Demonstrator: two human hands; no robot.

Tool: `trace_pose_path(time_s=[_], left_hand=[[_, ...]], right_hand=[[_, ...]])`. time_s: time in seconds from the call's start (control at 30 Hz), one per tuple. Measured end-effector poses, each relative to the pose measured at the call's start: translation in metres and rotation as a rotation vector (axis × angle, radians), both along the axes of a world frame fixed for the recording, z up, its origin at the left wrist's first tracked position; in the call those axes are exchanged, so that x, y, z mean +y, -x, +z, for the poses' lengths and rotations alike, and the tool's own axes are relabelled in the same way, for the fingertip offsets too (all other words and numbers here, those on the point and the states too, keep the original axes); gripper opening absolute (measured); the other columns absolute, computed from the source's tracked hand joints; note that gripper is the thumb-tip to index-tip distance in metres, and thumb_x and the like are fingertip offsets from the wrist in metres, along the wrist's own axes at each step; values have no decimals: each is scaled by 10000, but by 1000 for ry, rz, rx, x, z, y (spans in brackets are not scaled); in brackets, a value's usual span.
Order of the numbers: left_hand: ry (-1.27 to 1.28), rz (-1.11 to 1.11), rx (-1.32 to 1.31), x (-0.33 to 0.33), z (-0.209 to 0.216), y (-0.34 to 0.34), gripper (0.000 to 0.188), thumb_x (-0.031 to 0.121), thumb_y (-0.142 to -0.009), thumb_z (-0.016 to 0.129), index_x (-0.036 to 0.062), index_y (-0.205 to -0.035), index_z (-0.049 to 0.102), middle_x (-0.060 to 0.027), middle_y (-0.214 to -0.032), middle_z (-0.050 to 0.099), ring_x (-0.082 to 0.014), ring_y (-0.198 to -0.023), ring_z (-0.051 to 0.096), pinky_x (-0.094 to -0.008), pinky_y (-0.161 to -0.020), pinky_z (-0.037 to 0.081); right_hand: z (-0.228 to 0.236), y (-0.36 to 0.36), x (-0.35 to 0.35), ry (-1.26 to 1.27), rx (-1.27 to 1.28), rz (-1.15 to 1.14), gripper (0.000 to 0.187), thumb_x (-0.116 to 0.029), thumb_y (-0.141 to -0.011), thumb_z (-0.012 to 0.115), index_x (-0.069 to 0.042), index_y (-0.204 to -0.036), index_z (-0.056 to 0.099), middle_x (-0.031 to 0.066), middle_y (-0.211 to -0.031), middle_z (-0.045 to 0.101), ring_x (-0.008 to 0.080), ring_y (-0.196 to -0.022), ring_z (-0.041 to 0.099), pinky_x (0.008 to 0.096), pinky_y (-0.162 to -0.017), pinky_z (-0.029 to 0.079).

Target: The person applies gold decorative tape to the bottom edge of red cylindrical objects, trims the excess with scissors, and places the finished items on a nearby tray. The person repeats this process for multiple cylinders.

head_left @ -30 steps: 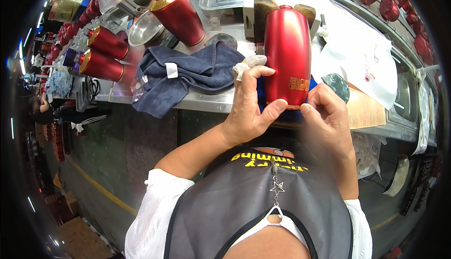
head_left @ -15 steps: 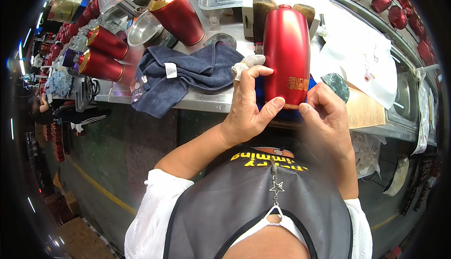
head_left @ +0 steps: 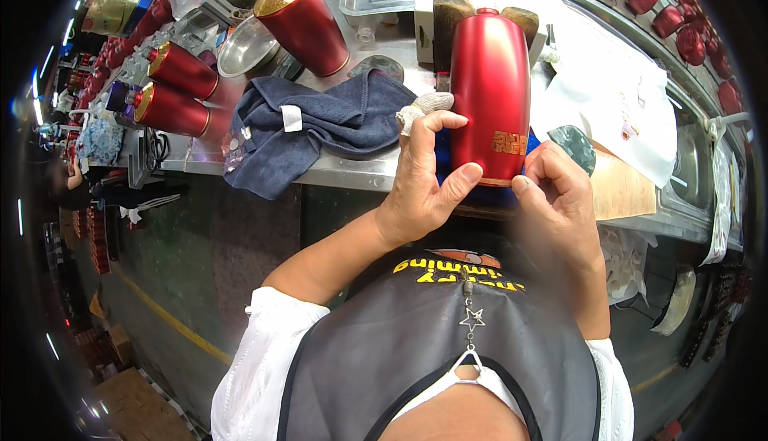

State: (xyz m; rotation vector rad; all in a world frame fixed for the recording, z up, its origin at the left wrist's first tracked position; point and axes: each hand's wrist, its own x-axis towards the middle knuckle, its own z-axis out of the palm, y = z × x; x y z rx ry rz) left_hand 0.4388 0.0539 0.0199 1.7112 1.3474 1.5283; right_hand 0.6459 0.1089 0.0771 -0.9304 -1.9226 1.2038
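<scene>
A glossy red bottle with gold lettering near its base lies in front of me, base toward me. Its far end is between two worn dark blocks, and blue material shows beneath its near end. My left hand grips the bottle's left side, thumb by the base; pale wraps cover some fingertips. At the base's right corner is my right hand, fingers curled and thumb pressed to the index finger. Whatever that pinch holds, if anything, is hidden. To the left lies a dark blue cloth.
More red bottles with gold shoulders lie or stand on the left, near a metal bowl. White sheets and a dark green rounded piece are on the right. A row of red pieces runs along the far right.
Both hands and the bottle keep nearly the same place. At the far right, the red pieces have shifted along their row.
</scene>
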Motion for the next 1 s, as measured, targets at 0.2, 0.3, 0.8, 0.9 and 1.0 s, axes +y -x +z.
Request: trace_pose_path(time_s=[0.2,0.3,0.8,0.9,1.0], left_hand=[[13,-26,-3,-1,0,1,591,285,-925,747,15,-1355,445,-153,-1279,475,-272,-1199,435,-388,-1079,321],[53,-50,51,-3,2,3,598,238,-943,730,15,-1386,398,-140,-1355,438,-229,-1289,411,-369,-1137,291],[49,-38,60,-3,3,2,621,244,-925,749,20,-1385,396,-145,-1347,438,-240,-1285,409,-385,-1138,292],[23,-24,40,-2,2,1,618,256,-912,757,17,-1368,416,-156,-1308,455,-261,-1239,428,-393,-1103,316],[-19,17,13,0,0,-4,613,286,-886,772,12,-1333,454,-177,-1227,491,-301,-1145,467,-409,-1028,368]], right_hand=[[1,1,0,-13,-4,7,207,22,-848,699,5,-761,512,46,-779,497,111,-653,480,271,-582,402],[1,1,-1,-2,7,2,211,26,-847,701,5,-759,510,46,-779,495,110,-650,479,271,-579,401],[-1,1,1,-43,-9,2,222,26,-845,704,4,-749,505,45,-769,492,114,-640,474,274,-572,397],[0,0,0,-43,-17,-5,216,31,-846,701,3,-755,507,43,-772,500,109,-642,481,266,-575,404],[-1,1,-2,28,-24,-24,177,33,-856,690,5,-800,525,41,-793,538,93,-657,494,253,-586,415]])
